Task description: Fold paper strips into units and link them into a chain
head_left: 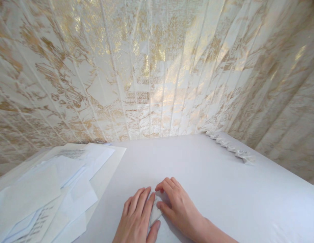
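Observation:
A small folded piece of white paper (155, 212) lies on the white table (192, 162) near its front edge, between my hands. My left hand (138, 216) rests palm down along the paper's left side, its fingers stretched forward and its thumb at the paper's lower edge. From the right, my right hand (175, 204) touches the paper with its thumb, the fingers curled in toward the paper's top. My hands cover part of the paper.
Loose papers and printed sheets (78, 192) overlap in a pile on the left. A row of small folded paper pieces (229, 147) runs along the table's back right edge. Behind the table hangs a white and gold patterned curtain (152, 74).

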The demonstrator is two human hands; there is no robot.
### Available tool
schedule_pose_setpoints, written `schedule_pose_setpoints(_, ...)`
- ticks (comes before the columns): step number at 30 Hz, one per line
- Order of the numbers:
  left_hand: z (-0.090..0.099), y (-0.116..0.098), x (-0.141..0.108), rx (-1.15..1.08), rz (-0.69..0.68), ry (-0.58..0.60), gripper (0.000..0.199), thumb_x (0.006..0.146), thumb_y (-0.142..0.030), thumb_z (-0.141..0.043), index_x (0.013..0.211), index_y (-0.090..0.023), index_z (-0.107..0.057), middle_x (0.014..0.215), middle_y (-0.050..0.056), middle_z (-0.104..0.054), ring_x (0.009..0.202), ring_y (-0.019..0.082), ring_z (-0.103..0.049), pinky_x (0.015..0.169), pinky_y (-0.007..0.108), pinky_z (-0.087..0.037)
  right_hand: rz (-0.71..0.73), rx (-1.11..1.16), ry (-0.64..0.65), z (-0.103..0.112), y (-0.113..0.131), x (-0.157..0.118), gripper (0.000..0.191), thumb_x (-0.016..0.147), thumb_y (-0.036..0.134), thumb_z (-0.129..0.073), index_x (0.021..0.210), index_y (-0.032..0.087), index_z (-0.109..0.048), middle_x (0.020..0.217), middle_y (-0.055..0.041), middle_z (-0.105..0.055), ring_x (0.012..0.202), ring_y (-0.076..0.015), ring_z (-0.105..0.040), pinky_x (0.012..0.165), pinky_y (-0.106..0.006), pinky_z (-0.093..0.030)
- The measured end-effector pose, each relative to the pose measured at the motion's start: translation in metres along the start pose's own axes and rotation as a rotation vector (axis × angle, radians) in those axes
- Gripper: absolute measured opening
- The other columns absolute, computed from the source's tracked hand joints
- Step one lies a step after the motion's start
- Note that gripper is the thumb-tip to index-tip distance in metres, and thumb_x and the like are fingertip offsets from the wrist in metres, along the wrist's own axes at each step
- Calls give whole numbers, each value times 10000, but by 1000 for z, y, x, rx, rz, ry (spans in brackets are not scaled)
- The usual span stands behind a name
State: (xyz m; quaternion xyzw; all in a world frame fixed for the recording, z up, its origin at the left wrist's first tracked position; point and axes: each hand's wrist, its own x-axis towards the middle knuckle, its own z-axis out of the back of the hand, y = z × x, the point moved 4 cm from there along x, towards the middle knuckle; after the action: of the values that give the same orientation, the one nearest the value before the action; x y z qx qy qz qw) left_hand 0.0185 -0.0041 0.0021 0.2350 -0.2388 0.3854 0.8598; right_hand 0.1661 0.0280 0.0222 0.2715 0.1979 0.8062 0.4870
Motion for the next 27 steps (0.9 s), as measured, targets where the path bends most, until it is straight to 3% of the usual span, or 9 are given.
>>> schedule_pose_setpoints(3,-1,4,-3,-82,74,-8,529,770,-375,-677,1204,-98,-557,1224,171,-660,1115,297,-600,849,383,-509,-36,-3,39,-2,-3,-7,300,741,0,-591,966,197,-567,901,-20,-614,843,-193,-551,808,-323,-425)
schedule_pose_setpoints(8,-6,4,-6,-385,310,93,225,752,-189,-676,951,-236,-581,1215,89,-625,1170,283,-551,878,396,-495,-106,23,78,-5,-2,-13,239,778,44,-578,958,198,-541,762,20,-597,721,-166,-549,717,-276,-409)
schedule_pose_setpoints(12,-11,2,-8,-517,479,83,228,691,-107,-649,848,-241,-552,1151,72,-615,1135,289,-544,850,415,-479,-136,68,62,-4,-3,-11,212,786,56,-569,938,201,-540,740,31,-610,708,-155,-567,697,-249,-400)
schedule_pose_setpoints(17,-11,5,-1,-546,485,68,181,722,-97,-593,796,-233,-501,1095,58,-600,1083,271,-549,821,402,-474,-125,67,44,-5,-3,-10,159,788,69,-585,857,212,-573,716,38,-628,680,-145,-568,706,-246,-395)
schedule_pose_setpoints(21,-12,6,15,-547,438,176,156,797,-86,-537,756,-229,-489,917,21,-612,903,228,-590,754,379,-500,-138,120,41,-1,0,-10,85,855,144,-561,893,220,-560,739,22,-657,671,-154,-578,675,-247,-404)
schedule_pose_setpoints(24,-13,5,24,-546,389,196,125,854,-110,-497,868,-223,-550,919,30,-621,839,212,-611,735,372,-539,-188,220,48,2,-1,-9,100,883,226,-555,976,222,-519,774,16,-674,624,-147,-568,611,-235,-405)
schedule_pose_setpoints(27,-10,0,23,-496,304,114,190,875,-166,-529,1055,-205,-577,1084,78,-634,957,217,-640,810,349,-569,-206,274,37,5,-5,-7,140,887,208,-524,1024,223,-497,738,36,-657,584,-132,-561,576,-222,-391)
